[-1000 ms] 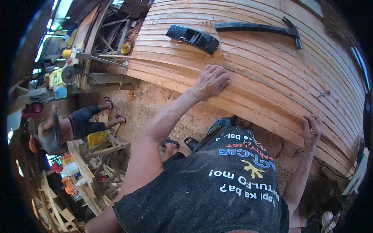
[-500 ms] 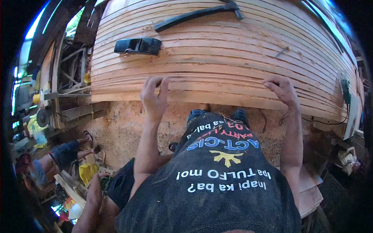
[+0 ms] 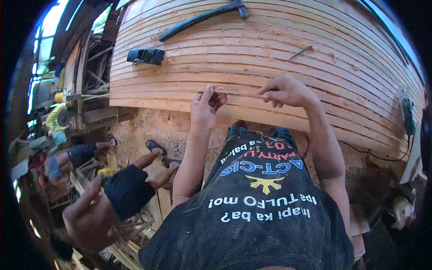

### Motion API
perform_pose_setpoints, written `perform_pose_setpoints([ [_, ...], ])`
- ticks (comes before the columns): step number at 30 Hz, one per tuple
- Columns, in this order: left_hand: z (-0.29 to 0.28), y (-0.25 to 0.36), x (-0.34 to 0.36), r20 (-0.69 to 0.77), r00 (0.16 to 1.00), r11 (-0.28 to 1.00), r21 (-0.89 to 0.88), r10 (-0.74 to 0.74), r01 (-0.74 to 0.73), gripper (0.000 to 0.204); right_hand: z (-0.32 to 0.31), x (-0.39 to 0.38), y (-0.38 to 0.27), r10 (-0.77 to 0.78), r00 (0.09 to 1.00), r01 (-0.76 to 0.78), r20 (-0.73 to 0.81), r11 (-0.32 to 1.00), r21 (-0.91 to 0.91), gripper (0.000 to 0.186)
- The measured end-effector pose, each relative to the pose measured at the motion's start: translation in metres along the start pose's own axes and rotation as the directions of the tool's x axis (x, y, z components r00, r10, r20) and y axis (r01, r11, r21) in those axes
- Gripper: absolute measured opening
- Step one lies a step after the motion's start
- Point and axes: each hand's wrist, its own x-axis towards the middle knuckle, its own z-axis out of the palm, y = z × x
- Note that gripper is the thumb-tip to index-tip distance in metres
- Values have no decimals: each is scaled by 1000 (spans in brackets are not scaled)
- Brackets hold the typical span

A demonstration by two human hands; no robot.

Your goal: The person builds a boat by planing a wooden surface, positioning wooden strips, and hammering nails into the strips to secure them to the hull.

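Both my hands are over the near part of a wide surface of narrow wooden slats [image 3: 252, 67]. Between them runs a thin, pale wood strip [image 3: 240, 92], hard to tell from the slats behind it. My left hand [image 3: 207, 108] pinches it between thumb and fingers, palm turned up. From the right, my right hand [image 3: 288, 92] grips it with the fingertips, knuckles up. A black hand plane [image 3: 146, 56] rests on the slats beyond my left hand. Farther off lies a dark hammer [image 3: 202, 20]. Past my right hand is a thin metal rod [image 3: 300, 52].
A green corded power tool [image 3: 408, 116] stands at the right end of the slats. Wood shavings are scattered over them. At left, a person in dark shorts [image 3: 128, 189] is close behind my left arm, and another person [image 3: 63, 162] is farther off, among scrap wood.
My hands have come closer together along the strip, the left moving right and the right moving left. The person at lower left shows more fully.
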Motion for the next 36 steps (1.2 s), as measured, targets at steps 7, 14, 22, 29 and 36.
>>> perform_pose_setpoints([
  [7, 11, 8, 11, -19, 988, 987, -46, 156, -157, 18, -70, -78, 36, 151, 988, -152, -37, 988, -5, 22],
  [14, 45, -24, 3, -53, 994, 971, 226, 94, -80, 27, -110, -150, 107, 221, 935, -277, -276, 944, -182, 29],
  [22, 46, -3, -19, 21, 987, 987, 12, 162, -163, 23, -66, -150, 98, 224, 914, -254, -338, 966, -45, 27],
  [29, 19, 8, -26, 19, 988, 987, -60, 153, -152, 14, -31, -136, 29, 13, 922, -51, -386, 995, -88, 16],
  [36, 25, 9, -32, 179, 959, 962, -206, 218, -180, 20, -41, -174, 11, -342, 882, 164, -324, 868, -469, 19],
])
